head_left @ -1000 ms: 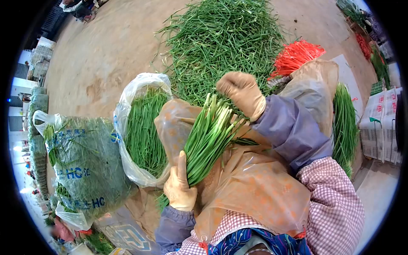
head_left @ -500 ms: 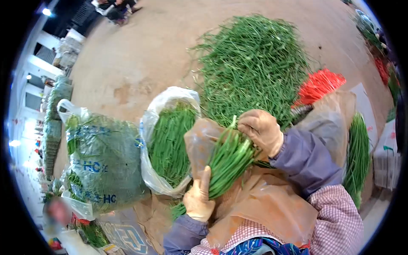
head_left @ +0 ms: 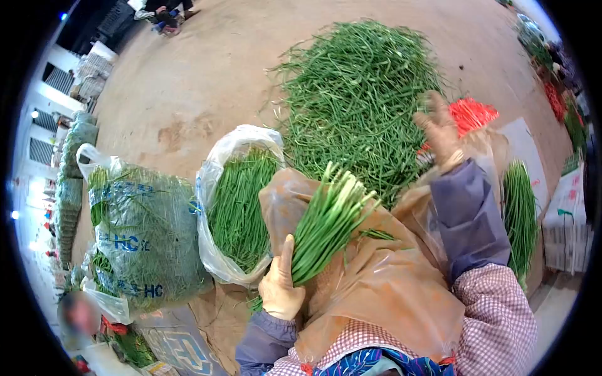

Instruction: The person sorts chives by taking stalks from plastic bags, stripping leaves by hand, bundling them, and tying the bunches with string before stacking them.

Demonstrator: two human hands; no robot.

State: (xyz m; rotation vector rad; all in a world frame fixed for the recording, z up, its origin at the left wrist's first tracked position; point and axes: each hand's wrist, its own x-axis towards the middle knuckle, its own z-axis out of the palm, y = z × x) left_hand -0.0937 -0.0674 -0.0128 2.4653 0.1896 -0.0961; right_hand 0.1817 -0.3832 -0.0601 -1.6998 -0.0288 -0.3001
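Gloved, my left hand (head_left: 281,289) grips a bunch of green chives (head_left: 329,222) above my lap, its pale ends pointing up and away. My right hand (head_left: 442,128), also gloved, is raised with its fingers apart. It holds nothing and is nearest to a heap of red strips (head_left: 471,115) and the right edge of a large loose pile of chives (head_left: 357,94). A brown plastic apron (head_left: 389,288) covers my lap and knees.
To the left are an open white bag of chives (head_left: 244,207) and a full clear bag with blue print (head_left: 150,232). More chives (head_left: 519,219) lie at the right, by a white stack (head_left: 567,219). A person (head_left: 166,15) crouches far back.
My right hand has left the pale ends of the bunch, reached forward and right toward the red strips, and opened. My left hand still holds the bunch.
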